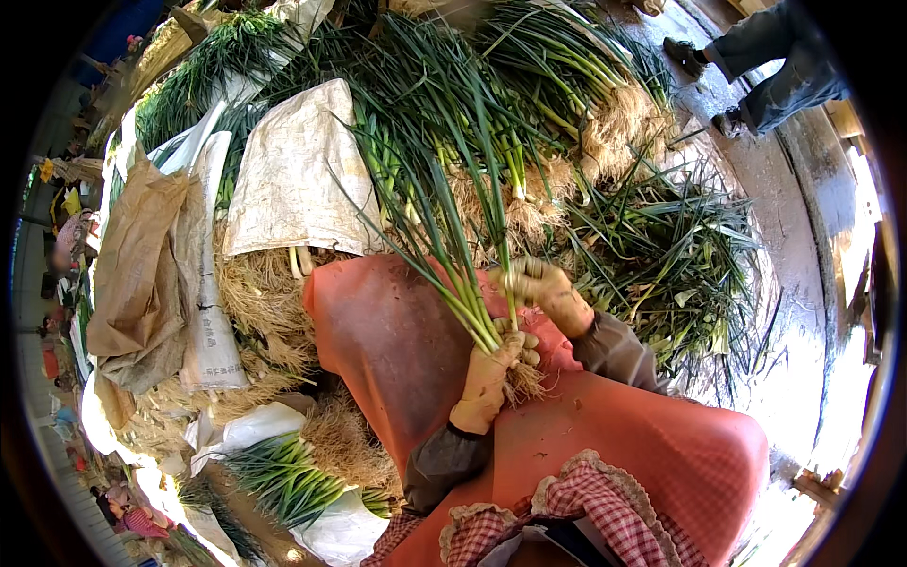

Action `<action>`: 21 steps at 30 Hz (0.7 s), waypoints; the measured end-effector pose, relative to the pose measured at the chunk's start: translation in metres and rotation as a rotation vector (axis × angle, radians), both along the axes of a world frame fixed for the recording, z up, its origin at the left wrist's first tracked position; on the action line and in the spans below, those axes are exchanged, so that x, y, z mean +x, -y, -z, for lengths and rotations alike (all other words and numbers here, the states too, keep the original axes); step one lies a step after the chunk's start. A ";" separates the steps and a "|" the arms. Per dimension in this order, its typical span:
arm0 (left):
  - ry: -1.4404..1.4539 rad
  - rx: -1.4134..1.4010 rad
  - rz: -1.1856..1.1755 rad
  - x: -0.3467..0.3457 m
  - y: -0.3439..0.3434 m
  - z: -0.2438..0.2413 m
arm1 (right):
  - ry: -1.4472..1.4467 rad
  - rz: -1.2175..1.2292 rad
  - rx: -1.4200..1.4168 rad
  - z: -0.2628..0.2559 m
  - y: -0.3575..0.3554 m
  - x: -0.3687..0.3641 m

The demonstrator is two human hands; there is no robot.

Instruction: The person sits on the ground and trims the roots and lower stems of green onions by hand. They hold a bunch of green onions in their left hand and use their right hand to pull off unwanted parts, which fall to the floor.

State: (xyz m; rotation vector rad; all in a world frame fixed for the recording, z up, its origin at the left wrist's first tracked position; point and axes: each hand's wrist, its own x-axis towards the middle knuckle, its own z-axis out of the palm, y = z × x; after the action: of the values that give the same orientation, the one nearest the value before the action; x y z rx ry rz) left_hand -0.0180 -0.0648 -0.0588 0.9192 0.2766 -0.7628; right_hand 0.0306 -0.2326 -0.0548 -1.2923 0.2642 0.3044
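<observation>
My left hand (496, 368) is closed around a small bunch of green onions (468, 305), low down near the pale stems. Their stringy roots (523, 383) hang below the fist, and the long leaves fan out away from me. My right hand (545, 287), blurred, has its curled fingers across one stalk at the bunch's right side, above my left hand. Both hands appear gloved. Under them lies a red apron (602, 411) spread over my lap, with bits of dirt on it.
Rooted green onions (524, 163) are heaped in front. Stripped leaves (666, 255) pile up at right. A white woven sack (305, 170) and a brown sack (145, 255) cover bundles at left. Trimmed green onions (290, 475) lie lower left. Another person's legs (772, 71) stand at upper right.
</observation>
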 end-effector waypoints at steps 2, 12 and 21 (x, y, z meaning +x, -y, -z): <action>0.036 0.040 -0.007 -0.001 0.010 0.004 | 0.045 0.053 -0.136 0.024 0.009 0.008; -0.152 -0.067 -0.258 0.009 0.007 0.015 | 0.220 0.111 -0.596 0.003 0.030 -0.050; -0.150 -0.025 -0.198 0.011 -0.005 0.015 | 0.037 -0.112 -0.319 0.050 0.053 -0.032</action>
State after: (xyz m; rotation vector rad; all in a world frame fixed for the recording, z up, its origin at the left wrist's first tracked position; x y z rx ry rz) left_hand -0.0075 -0.0601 -0.0741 0.7990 0.4818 -0.6510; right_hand -0.0012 -0.2859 -0.1051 -1.6297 0.2148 0.3428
